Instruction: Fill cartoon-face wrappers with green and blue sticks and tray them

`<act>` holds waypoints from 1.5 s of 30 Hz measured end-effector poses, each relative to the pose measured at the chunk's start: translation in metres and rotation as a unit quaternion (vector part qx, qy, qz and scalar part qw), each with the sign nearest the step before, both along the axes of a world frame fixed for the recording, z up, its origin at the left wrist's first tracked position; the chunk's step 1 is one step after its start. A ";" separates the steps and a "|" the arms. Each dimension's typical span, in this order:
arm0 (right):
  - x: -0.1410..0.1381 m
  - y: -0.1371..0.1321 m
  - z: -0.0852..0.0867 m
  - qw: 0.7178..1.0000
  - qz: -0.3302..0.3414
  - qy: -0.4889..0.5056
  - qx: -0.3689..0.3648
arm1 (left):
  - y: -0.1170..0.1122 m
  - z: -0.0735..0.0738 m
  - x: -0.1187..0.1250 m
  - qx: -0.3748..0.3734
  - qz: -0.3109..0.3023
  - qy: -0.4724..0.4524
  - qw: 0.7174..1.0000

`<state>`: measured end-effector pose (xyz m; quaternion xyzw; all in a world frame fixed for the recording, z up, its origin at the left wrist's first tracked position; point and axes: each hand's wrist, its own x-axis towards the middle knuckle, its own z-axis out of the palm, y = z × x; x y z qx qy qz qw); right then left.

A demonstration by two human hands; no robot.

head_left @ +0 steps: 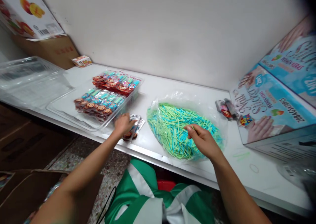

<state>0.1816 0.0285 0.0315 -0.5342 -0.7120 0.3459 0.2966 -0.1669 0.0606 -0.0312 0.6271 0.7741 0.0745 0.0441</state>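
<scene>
- At the table's (pixel 149 136) left end, a fruit-printed box (pixel 37 10) sits on a brown box (pixel 55 51), clear containers (pixel 29 85) in front, a small box (pixel 82 61) beside.
- Next, a clear tray (pixel 64 100) holds two piles of packets (pixel 98 105).
- Near its right edge, the left hand (pixel 123 124) is over more packets; whether it grips any, I cannot tell.
- Then a clear bag (pixel 177 97) of green and blue sticks (pixel 172 131), the right hand (pixel 191 130) above, fingertips pinched together.
- Loose wrappers (pixel 225 108) lie between bag and blue boxes (pixel 269 105).
</scene>
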 end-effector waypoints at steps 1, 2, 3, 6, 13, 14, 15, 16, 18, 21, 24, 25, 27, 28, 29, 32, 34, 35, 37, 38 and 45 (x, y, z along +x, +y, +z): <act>0.002 -0.001 0.001 1.000 -0.002 -0.005 0.004 | 0.002 -0.008 0.001 -0.013 0.037 0.011 0.999; 0.004 -0.002 0.001 1.000 -0.005 -0.008 0.006 | 0.006 -0.015 -0.001 -0.024 0.067 0.010 0.997; 0.006 -0.004 0.002 1.000 -0.010 -0.010 0.007 | 0.010 -0.020 -0.003 -0.032 0.087 -0.001 0.996; 0.015 -0.007 0.001 1.000 -0.024 -0.012 0.009 | 0.019 -0.026 -0.009 -0.018 0.122 -0.061 0.991; 0.020 -0.010 -0.007 0.999 -0.028 -0.019 0.003 | 0.015 -0.019 -0.007 0.024 0.126 -0.080 0.989; 0.019 -0.010 -0.008 0.999 -0.027 -0.020 0.003 | 0.013 -0.016 -0.007 0.029 0.124 -0.077 0.989; 0.018 -0.009 -0.009 0.999 -0.026 -0.021 0.002 | 0.012 -0.013 -0.006 0.034 0.121 -0.072 0.989; 0.017 -0.009 -0.010 0.999 -0.024 -0.022 0.001 | 0.011 -0.010 -0.006 0.039 0.117 -0.063 0.990; 0.015 -0.008 -0.012 1.000 -0.020 -0.021 0.003 | 0.010 -0.004 -0.006 0.036 0.106 -0.036 0.993; 0.012 -0.009 -0.014 1.000 -0.013 -0.025 0.011 | 0.008 0.005 -0.005 0.038 0.085 -0.024 0.995; 0.005 -0.011 -0.012 1.000 -0.015 -0.001 0.009 | 0.002 0.015 0.007 0.114 0.065 -0.189 0.973; 0.001 -0.011 -0.010 1.000 -0.016 0.016 0.004 | -0.001 0.020 0.015 0.134 0.060 -0.289 0.946; -0.012 -0.011 -0.007 0.999 -0.012 0.052 -0.010 | -0.009 0.031 0.036 0.125 0.044 -0.498 0.857; -0.020 -0.011 -0.006 0.998 -0.009 0.067 -0.017 | -0.014 0.036 0.049 0.100 0.033 -0.580 0.808; -0.028 -0.011 -0.005 0.996 -0.002 0.081 -0.026 | -0.018 0.041 0.062 0.072 0.018 -0.639 0.766; -0.049 -0.011 -0.005 0.991 0.029 0.117 -0.058 | -0.027 0.051 0.098 0.001 -0.015 -0.735 0.678; -0.055 -0.012 -0.007 0.986 0.052 0.136 -0.077 | -0.028 0.053 0.114 -0.023 -0.018 -0.766 0.643; -0.056 -0.012 -0.009 0.984 0.058 0.145 -0.086 | -0.027 0.053 0.119 -0.033 -0.019 -0.780 0.625; -0.053 -0.013 -0.012 0.980 0.058 0.159 -0.105 | -0.025 0.053 0.127 -0.059 -0.025 -0.807 0.588; -0.050 -0.013 -0.014 0.978 0.058 0.163 -0.113 | -0.023 0.053 0.130 -0.071 -0.027 -0.816 0.573; -0.035 -0.016 -0.022 0.977 0.036 0.167 -0.131 | -0.020 0.048 0.150 -0.114 0.007 -0.840 0.531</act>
